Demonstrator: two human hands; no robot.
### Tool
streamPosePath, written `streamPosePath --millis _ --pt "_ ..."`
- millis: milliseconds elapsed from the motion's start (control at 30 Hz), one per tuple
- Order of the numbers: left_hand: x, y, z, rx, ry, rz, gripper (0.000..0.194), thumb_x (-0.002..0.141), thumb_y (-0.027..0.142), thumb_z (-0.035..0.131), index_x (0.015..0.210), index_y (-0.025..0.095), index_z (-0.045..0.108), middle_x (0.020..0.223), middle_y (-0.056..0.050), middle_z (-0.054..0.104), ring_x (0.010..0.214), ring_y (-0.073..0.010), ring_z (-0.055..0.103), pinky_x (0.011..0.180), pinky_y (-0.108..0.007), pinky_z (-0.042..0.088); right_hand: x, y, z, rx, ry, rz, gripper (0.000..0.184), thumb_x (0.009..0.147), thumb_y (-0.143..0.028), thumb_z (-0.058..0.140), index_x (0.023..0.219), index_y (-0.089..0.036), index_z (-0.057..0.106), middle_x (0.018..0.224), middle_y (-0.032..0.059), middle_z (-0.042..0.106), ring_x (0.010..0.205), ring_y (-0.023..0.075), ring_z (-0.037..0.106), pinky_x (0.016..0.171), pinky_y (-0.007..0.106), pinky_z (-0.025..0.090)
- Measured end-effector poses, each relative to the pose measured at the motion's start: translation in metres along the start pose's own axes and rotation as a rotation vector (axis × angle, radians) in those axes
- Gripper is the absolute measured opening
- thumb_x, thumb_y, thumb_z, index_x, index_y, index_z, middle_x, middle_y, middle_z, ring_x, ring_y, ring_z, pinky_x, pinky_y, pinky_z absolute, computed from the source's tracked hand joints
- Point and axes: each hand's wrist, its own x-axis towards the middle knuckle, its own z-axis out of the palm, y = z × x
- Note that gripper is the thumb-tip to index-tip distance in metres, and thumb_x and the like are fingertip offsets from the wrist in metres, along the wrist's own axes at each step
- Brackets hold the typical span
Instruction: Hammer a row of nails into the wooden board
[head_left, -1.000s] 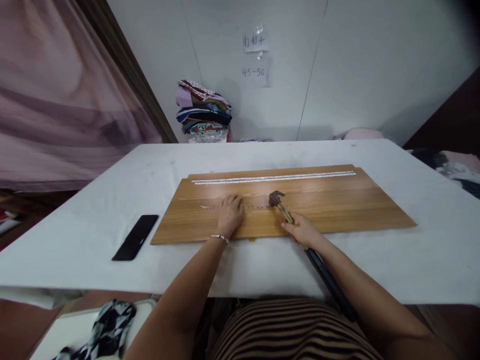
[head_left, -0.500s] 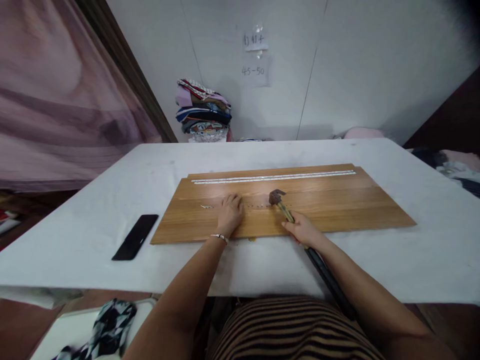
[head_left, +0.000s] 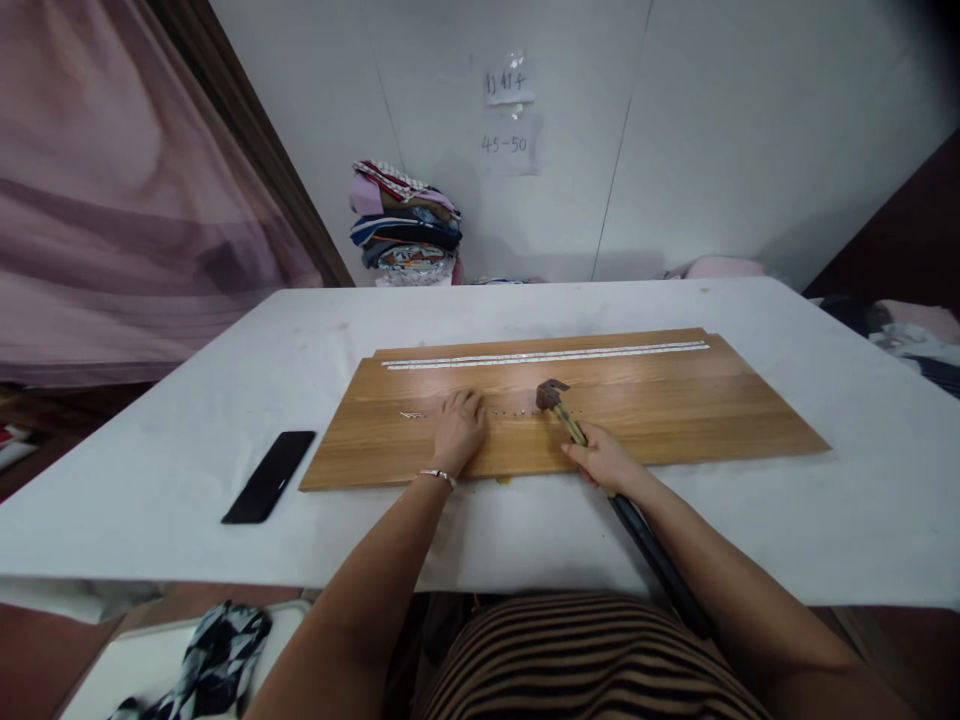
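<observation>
My right hand is wrapped round the handle of a claw hammer, on its lighter part; the dark grip runs back under my forearm. The hammer's head is over the wooden board, by a row of small nails. Whether the head touches a nail cannot be made out. My left hand lies on the board, palm down with fingers stretched forward, just left of that row. Several loose nails lie left of it.
Two white marked strips run along the board's far part. A black phone lies left of the board on the white-covered table. Folded cloths are stacked behind the table by the wall. Patterned fabric lies at lower left.
Both hands and the hammer hold almost the same positions. The view has shifted very slightly.
</observation>
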Motion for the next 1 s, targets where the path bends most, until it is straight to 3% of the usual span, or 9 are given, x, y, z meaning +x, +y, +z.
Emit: streamPosePath --millis 600,1000 --pt "-0.0001 0.0006 -0.0010 -0.004 -0.003 0.001 0.028 0.094 0.020 0.047 0.109 0.021 0.070 0.127 -0.011 0.068 0.124 -0.0260 0.056 0.109 -0.043 0.042 -0.0030 -0.0062 0.0003 0.009 -0.009 -0.003 0.007 0.091 -0.018 0.052 0.097 -0.020 0.052 0.035 -0.0135 0.038 0.031 0.0108 0.036 0.036 0.020 0.026" --pt "0.0000 0.0010 -0.0006 -0.004 -0.007 -0.013 0.029 0.094 0.021 0.046 0.111 0.021 0.070 0.129 -0.011 0.067 0.124 -0.0256 0.056 0.110 -0.043 0.041 -0.0037 -0.0055 -0.0004 -0.042 -0.014 0.001 0.003 0.090 -0.020 0.052 0.092 -0.020 0.049 0.036 -0.0117 0.040 0.032 0.0117 0.039 0.037 0.021 0.028"
